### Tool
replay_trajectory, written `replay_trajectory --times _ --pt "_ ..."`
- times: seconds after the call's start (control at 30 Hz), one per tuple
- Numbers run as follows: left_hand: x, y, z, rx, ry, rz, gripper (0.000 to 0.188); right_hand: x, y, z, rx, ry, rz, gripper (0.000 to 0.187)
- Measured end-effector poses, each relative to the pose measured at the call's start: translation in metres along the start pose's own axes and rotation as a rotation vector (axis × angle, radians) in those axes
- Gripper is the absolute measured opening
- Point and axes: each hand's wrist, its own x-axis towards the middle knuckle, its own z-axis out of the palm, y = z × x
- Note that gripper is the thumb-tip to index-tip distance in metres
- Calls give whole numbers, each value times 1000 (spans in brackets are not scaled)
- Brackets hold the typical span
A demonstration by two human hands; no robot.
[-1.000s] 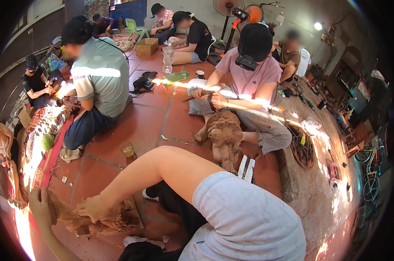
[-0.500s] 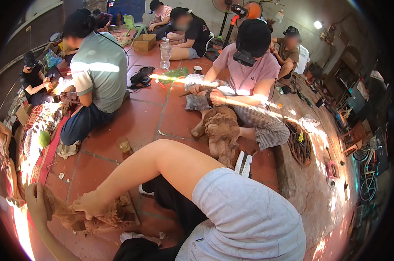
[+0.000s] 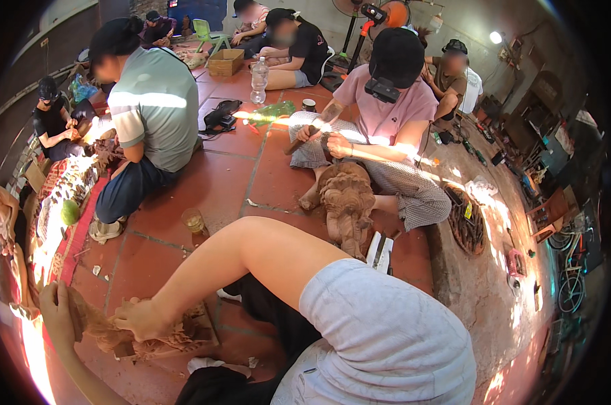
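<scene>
A brown wood carving (image 3: pixel 160 345) with ragged, deeply cut detail lies low on the left, over a flat board on the tiled floor. Around its narrower left end my left hand (image 3: pixel 57 316) is closed, thumb up and fingers wrapped. My right hand (image 3: pixel 140 319) presses on the middle of the carving with bent fingers drawn together; whatever is pinched under them is hidden. My bare right forearm crosses the picture from a pale grey sleeve.
Opposite me a person in pink (image 3: pixel 393 111) works with a mallet over a larger wood figure (image 3: pixel 346 202). A glass (image 3: pixel 193 221) stands beyond my forearm. Another person (image 3: pixel 153 108) sits at left by a red mat. A basket of tools (image 3: pixel 468 226) lies right.
My right hand has shifted slightly over the carving; my left hand keeps its hold. Across from me, the co-worker's mallet has swung to a more upright angle.
</scene>
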Motion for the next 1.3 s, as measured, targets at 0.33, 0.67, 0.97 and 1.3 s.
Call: replay_trajectory --times 0.33,0.67,0.97,1.3 --pt "0 12 -4 14 -10 1 32 -6 -9 -7 -68 -39 66 26" --pt "-8 37 6 21 147 170 42 -1 -2 7 304 230 146 39" --pt "-29 71 -22 203 -22 -2 49 -17 -7 -8 -151 206 -110 12" --pt "-19 46 0 130 219 89 36 -11 -3 -8 1 143 -109 13"
